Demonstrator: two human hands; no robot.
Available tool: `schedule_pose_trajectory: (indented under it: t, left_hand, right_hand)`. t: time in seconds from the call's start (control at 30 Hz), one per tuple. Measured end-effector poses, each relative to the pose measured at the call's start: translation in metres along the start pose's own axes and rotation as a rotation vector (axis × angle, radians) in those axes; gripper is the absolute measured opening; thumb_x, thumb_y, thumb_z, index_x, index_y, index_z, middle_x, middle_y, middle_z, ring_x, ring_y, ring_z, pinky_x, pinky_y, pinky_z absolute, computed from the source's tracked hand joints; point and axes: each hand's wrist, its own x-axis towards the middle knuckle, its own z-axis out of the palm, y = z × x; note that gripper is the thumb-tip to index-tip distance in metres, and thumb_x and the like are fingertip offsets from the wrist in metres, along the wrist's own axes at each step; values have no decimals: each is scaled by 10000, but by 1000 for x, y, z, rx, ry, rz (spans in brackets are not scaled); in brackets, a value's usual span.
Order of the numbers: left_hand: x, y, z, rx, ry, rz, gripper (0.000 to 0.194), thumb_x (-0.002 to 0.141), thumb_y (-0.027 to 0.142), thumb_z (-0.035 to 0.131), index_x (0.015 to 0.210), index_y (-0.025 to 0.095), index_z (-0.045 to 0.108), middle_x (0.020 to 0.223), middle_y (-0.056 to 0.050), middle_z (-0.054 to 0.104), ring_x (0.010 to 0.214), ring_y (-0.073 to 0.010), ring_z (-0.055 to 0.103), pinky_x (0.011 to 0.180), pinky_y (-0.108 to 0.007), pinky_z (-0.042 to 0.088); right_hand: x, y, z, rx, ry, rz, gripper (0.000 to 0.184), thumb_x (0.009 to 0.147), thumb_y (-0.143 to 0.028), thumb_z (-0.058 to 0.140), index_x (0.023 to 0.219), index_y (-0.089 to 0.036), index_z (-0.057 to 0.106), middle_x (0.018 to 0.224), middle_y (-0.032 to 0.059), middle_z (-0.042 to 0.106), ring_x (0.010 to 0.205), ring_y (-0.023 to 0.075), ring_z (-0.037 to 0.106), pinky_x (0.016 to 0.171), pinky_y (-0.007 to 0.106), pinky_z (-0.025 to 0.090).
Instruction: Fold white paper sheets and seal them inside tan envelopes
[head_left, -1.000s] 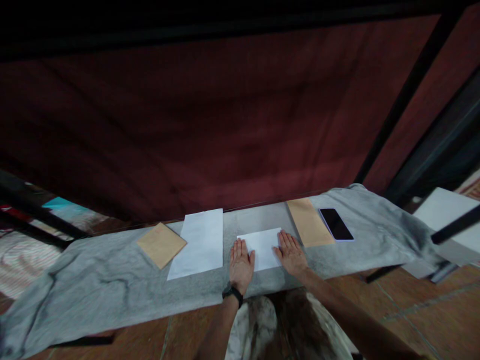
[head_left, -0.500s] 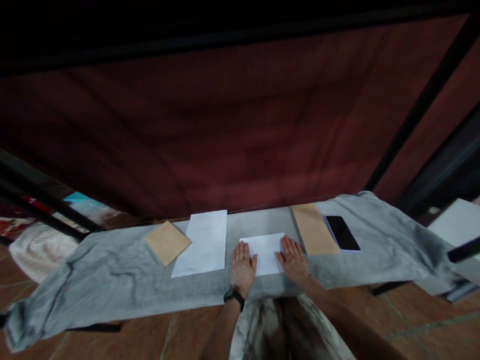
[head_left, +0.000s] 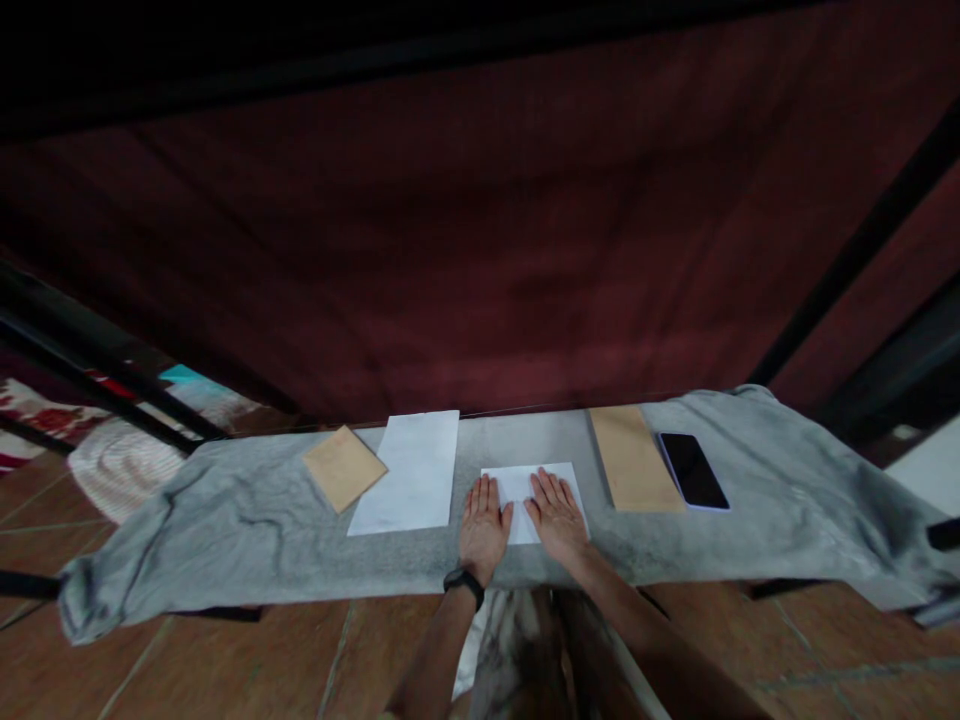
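Note:
Both my hands lie flat on a small folded white paper on a grey cloth-covered bench. My left hand, with a black wristband, rests on the paper's left edge with fingers stretched out. My right hand lies palm down over the paper's middle and right part, fingers spread. Neither hand grips anything.
A larger white sheet and a small brown envelope lie to the left. A long brown envelope and a black phone lie to the right. A dark red curtain hangs behind the bench. Tiled floor lies below.
My right hand has slid left from the paper's right edge onto its middle, closer to my left hand. The view has shifted slightly.

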Motion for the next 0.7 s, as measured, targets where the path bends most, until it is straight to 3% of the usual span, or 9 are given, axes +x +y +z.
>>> schedule_pose_trajectory:
  t: [0.23, 0.37, 0.5, 0.57, 0.7]
  left_hand:
    - [-3, 3, 4, -2, 20, -52, 558, 1014, 321, 314, 1512, 86, 404, 1575, -145, 412, 1489, -265, 323, 1226, -470, 269]
    - [3, 34, 11, -62, 46, -16, 567, 1003, 277, 321, 1548, 124, 339, 1587, -118, 397, 1508, -244, 278, 1230, -498, 259]
    - [17, 67, 15, -120, -21, 35, 552, 1007, 267, 308, 1536, 121, 368, 1578, -106, 416, 1502, -243, 294, 1225, -479, 281]
    - [21, 68, 14, -114, -48, 6, 550, 1012, 281, 306, 1523, 98, 389, 1573, -124, 417, 1498, -253, 303, 1222, -472, 285]
    - [15, 42, 10, -68, -55, -35, 554, 1014, 301, 300, 1526, 110, 392, 1586, -121, 389, 1499, -259, 300, 1219, -470, 287]
  right_hand:
    - [-23, 33, -4, -79, 74, 48, 563, 1045, -403, 343, 1531, -123, 395, 1571, 148, 401, 1441, 282, 392, 1191, 481, 261]
    - [-28, 36, -7, -101, 105, 27, 547, 1044, -376, 353, 1520, -113, 411, 1563, 157, 415, 1430, 282, 406, 1189, 469, 263]
    - [-27, 33, -11, -115, 109, 19, 523, 1040, -334, 338, 1500, -108, 441, 1560, 151, 423, 1430, 278, 405, 1187, 466, 260]
    - [-27, 33, -12, -119, 98, 25, 524, 1040, -340, 334, 1491, -103, 455, 1556, 150, 428, 1428, 278, 408, 1189, 465, 258]
    - [-25, 32, -13, -100, 57, 65, 531, 1033, -349, 328, 1494, -122, 459, 1553, 141, 430, 1425, 284, 414, 1196, 490, 239]
